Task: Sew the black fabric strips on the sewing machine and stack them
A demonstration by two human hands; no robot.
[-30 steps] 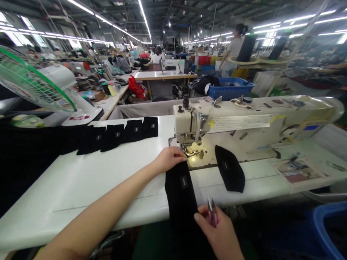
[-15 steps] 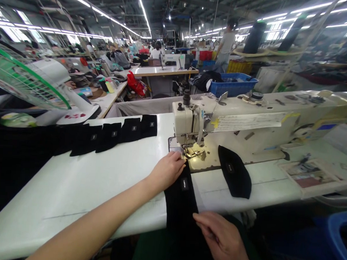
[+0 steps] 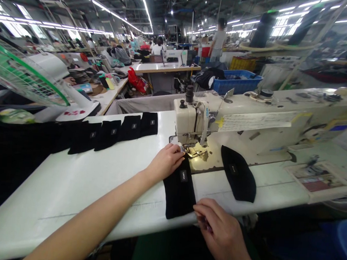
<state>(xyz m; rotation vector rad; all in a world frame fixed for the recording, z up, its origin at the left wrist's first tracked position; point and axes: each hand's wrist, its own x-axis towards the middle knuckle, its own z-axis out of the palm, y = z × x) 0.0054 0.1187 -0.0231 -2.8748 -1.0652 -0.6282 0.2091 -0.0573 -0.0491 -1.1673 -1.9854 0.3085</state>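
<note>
Black fabric panel [image 3: 180, 199] is laid lengthwise on the white tabletop [image 3: 93, 184], its far end set just beside the presser foot [image 3: 196, 151] of the sewing machine [image 3: 251, 105]. The left forearm is extended diagonally from the lower left, and the left hand [image 3: 166, 161] is placed palm down, with thumb and fingertips held together on the panel's far left edge. The right hand [image 3: 220, 223] is positioned lower, beyond the near edge of the tabletop; its fingers are curled inward, and the panel's right edge is pinched near the lower corner between thumb and forefinger. A small object is partly enclosed in the right palm, but it cannot be identified. The panel's far end is partly covered by the left fingers, and the needle point cannot be made out. The lettering on the sewn label [image 3: 183, 176] is too small to be read. The right forearm is cut off by the lower border, the fan [image 3: 24, 73] by the left border, and the blue basket [image 3: 346, 238] by the right. The distant workstations are blurred.
</note>
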